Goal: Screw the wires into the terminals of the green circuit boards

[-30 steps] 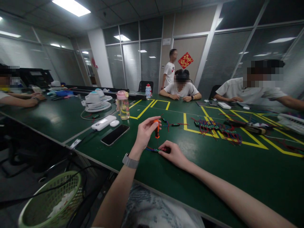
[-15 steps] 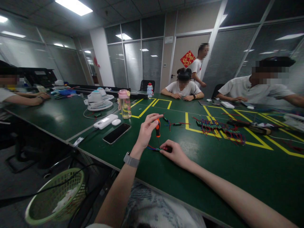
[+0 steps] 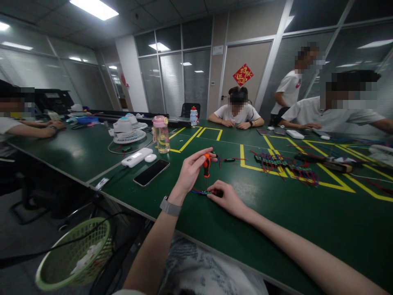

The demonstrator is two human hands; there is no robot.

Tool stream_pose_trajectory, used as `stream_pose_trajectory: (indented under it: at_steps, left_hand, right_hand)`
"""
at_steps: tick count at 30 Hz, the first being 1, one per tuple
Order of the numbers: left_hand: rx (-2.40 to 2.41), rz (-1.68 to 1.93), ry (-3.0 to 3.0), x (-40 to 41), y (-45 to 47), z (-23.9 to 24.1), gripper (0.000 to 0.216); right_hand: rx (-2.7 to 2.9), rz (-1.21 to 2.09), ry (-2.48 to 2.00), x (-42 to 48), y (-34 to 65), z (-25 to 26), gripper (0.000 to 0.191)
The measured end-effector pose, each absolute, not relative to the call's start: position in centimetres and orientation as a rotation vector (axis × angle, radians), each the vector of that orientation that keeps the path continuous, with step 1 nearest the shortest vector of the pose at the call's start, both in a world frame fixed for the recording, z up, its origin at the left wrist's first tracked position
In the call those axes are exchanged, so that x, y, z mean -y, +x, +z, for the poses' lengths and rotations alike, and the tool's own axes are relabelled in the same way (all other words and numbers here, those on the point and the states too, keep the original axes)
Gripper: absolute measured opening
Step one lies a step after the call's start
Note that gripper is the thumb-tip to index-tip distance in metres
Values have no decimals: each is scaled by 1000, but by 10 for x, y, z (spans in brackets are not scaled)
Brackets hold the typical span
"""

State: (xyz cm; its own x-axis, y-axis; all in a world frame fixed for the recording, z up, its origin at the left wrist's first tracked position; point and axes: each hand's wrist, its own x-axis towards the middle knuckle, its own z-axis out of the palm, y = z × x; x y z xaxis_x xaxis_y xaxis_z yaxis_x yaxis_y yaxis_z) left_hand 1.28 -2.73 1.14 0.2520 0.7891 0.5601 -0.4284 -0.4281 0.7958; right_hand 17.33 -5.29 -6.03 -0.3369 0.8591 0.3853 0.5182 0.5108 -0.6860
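My left hand (image 3: 189, 172) grips a small orange-handled screwdriver (image 3: 207, 164) upright, its tip pointing down at a small wired part (image 3: 205, 191) on the green table (image 3: 196, 229). My right hand (image 3: 226, 198) lies on the table and pinches that part, which has red and blue wires, holding it down. A grey watch sits on my left wrist.
A black phone (image 3: 151, 172), a white power bank (image 3: 136, 157), a pink-capped bottle (image 3: 161, 134) and small fans (image 3: 124, 130) lie to the left. A pile of red and blue wired parts (image 3: 284, 166) lies right of centre. Other people sit around the table; a green basket (image 3: 75, 254) stands below.
My left hand has turned the screwdriver slightly in its fingers. My right hand stays put. A standing person at the back has walked from the door toward the right.
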Motion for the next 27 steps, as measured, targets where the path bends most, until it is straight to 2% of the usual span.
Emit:
stream_pose_trajectory:
  at_steps: [5, 10, 13, 16, 22, 27]
  left_hand:
    - [-461, 1567, 1480, 26, 13, 10, 24]
    - [-359, 1443, 1373, 28, 15, 12, 30]
    - [-486, 1552, 1459, 25, 13, 10, 32]
    - [-587, 1674, 1575, 23, 12, 8, 24]
    - [-376, 1470, 1432, 25, 15, 10, 31]
    - [-573, 1633, 1576, 24, 13, 8, 23]
  right_hand:
    - [2012, 599, -1123, 53, 173, -60, 12]
    - [2006, 584, -1116, 52, 172, -61, 10]
    - [2011, 582, -1125, 53, 172, -60, 10]
    - [2014, 594, -1134, 53, 172, -59, 11]
    - [2013, 605, -1139, 54, 172, -58, 11]
    - [2008, 604, -1146, 54, 172, -58, 10]
